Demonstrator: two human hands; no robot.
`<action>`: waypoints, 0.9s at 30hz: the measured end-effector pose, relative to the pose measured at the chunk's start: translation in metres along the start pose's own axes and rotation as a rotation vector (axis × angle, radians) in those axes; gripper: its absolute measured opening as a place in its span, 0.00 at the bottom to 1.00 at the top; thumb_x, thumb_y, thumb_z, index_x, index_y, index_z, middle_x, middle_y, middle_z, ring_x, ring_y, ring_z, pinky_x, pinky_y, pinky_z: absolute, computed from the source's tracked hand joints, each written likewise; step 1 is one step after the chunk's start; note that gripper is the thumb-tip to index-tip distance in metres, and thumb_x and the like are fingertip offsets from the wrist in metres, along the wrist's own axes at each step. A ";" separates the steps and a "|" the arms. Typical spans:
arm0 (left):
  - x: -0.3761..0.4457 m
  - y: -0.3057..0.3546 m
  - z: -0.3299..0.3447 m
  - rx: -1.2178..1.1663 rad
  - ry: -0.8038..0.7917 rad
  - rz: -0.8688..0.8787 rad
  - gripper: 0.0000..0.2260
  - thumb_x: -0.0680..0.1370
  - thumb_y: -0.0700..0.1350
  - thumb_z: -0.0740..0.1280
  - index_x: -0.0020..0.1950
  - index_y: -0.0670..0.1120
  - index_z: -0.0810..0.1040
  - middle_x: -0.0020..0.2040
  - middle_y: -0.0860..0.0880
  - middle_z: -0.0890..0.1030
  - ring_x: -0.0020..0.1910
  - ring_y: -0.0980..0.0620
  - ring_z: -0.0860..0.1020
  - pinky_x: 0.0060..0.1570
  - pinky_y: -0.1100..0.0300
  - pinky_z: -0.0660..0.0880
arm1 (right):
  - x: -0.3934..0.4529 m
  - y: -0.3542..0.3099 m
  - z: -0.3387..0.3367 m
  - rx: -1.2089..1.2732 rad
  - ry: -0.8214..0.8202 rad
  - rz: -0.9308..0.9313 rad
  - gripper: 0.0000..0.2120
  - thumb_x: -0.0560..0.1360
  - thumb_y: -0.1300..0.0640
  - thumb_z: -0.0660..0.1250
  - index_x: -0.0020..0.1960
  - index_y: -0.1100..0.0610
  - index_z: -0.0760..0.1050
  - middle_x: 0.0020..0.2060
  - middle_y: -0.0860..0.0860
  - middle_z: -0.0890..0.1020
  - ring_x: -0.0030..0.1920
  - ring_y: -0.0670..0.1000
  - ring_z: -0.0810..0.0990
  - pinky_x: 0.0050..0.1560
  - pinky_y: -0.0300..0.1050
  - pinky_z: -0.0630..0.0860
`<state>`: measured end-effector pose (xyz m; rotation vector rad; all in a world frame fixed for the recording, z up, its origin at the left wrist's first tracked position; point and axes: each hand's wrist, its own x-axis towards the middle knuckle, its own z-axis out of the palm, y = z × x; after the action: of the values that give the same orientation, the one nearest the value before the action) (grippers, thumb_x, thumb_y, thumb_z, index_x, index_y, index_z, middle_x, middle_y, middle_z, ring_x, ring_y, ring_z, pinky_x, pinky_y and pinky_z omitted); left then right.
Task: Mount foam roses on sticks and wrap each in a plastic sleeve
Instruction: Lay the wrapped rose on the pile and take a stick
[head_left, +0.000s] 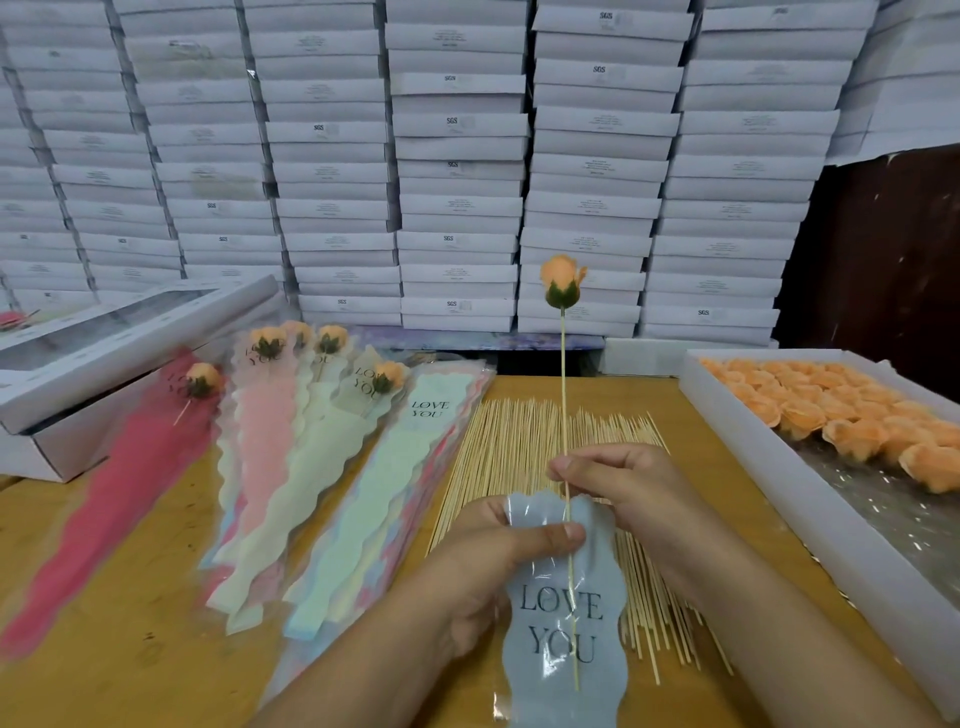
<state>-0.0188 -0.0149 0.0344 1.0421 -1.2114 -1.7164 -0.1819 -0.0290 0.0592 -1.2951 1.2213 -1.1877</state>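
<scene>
Bench count, foam roses and sleeves

One peach foam rose on a thin wooden stick; five sleeved peach roses; one grey-blue "LOVE YOU" plastic sleeve; skewers uncountable.

Stacked white flat boxes fill the background behind the wooden tabletop; a windowed white box sits at its left.

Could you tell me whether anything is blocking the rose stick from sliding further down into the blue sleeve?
Nothing visible does. The thin wooden stick with the orange foam rose already runs down inside the pale blue "LOVE YOU" plastic sleeve, whose mouth the left hand holds; the right hand pinches the stick.
</scene>
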 end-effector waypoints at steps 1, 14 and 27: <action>-0.001 0.000 0.000 0.009 -0.011 -0.010 0.05 0.72 0.36 0.76 0.46 0.43 0.86 0.48 0.37 0.86 0.42 0.42 0.85 0.42 0.52 0.82 | 0.000 0.000 -0.001 -0.010 0.005 -0.002 0.03 0.73 0.54 0.74 0.42 0.51 0.87 0.44 0.50 0.88 0.48 0.49 0.86 0.51 0.47 0.80; 0.002 -0.004 0.006 0.062 -0.033 -0.071 0.20 0.69 0.40 0.78 0.57 0.33 0.80 0.53 0.35 0.85 0.49 0.39 0.84 0.58 0.40 0.79 | 0.005 0.001 -0.014 0.066 0.155 -0.010 0.09 0.78 0.58 0.67 0.42 0.56 0.84 0.42 0.53 0.87 0.37 0.47 0.82 0.32 0.33 0.76; 0.001 -0.005 0.006 0.006 -0.088 -0.078 0.17 0.68 0.38 0.79 0.55 0.37 0.83 0.51 0.37 0.85 0.47 0.41 0.84 0.56 0.44 0.80 | 0.006 0.002 -0.012 0.028 0.113 0.018 0.10 0.80 0.53 0.66 0.45 0.55 0.84 0.43 0.51 0.88 0.38 0.46 0.84 0.38 0.40 0.75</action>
<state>-0.0258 -0.0123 0.0305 1.0393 -1.2460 -1.8371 -0.1935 -0.0350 0.0580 -1.2076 1.2904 -1.2750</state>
